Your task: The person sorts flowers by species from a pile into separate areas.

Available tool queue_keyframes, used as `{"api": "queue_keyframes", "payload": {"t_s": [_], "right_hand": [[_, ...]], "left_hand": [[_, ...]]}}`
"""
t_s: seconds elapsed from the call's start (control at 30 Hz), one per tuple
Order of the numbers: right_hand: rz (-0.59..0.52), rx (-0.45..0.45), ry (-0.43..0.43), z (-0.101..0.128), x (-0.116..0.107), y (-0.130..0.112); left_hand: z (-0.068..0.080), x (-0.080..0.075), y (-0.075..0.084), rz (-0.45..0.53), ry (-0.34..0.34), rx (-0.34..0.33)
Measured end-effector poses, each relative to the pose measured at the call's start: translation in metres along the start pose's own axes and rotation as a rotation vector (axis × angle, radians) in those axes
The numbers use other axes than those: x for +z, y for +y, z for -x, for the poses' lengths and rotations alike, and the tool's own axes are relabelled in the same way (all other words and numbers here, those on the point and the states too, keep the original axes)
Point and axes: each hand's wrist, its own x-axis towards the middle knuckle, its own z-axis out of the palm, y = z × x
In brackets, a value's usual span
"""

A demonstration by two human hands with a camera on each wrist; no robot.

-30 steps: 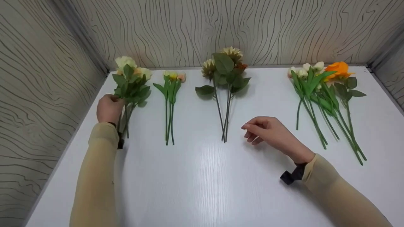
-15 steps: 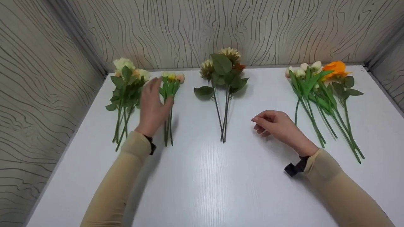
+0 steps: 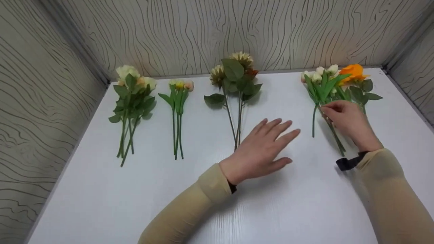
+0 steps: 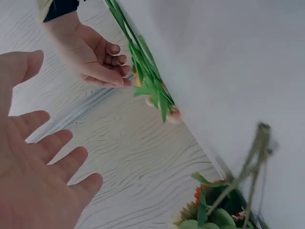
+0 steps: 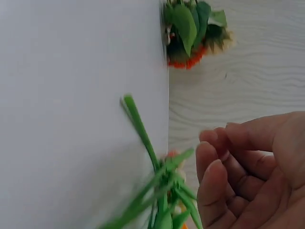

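Note:
My left hand (image 3: 259,154), its fingers spread, hovers above the table and covers the lower stem ends of the middle flower bunch (image 3: 234,79). That bunch has cream blooms, a rust-orange one and dark leaves. Over the green stems of the white tulips (image 3: 322,89) is my right hand (image 3: 352,122). In the right wrist view, its fingers (image 5: 212,183) are loosely bent, hold nothing and stand apart from the tulip stems (image 5: 140,126). A large orange flower (image 3: 352,73) lies beside these tulips; my right hand hides part of its stem.
Cream roses (image 3: 130,89) with leafy stems lie at the table's left. Beside them is a small bunch of yellow and pink tulips (image 3: 177,98). A wood-patterned panel (image 3: 190,37) rises behind the white table (image 3: 112,203); another stands at the left.
From the cream roses, my left hand has released and moved right, past the small tulips, to the middle. My right hand has moved right and away, over the white tulips' stems.

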Motion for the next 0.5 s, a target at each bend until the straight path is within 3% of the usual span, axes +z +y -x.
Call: {"api": "queue_keyframes", "payload": {"t_s": [0.13, 0.33, 0.5], "right_hand": [[0.097, 0.028, 0.072, 0.004, -0.015, 0.021], [0.153, 0.059, 0.002, 0.007, -0.01, 0.026], [0.22, 0.053, -0.004, 0.008, -0.006, 0.026]], "left_hand": [[-0.01, 0.007, 0.013, -0.003, -0.03, 0.055], [-0.008, 0.021, 0.014, -0.008, -0.043, 0.067], [-0.009, 0.025, 0.012, 0.002, -0.051, 0.065]]}}
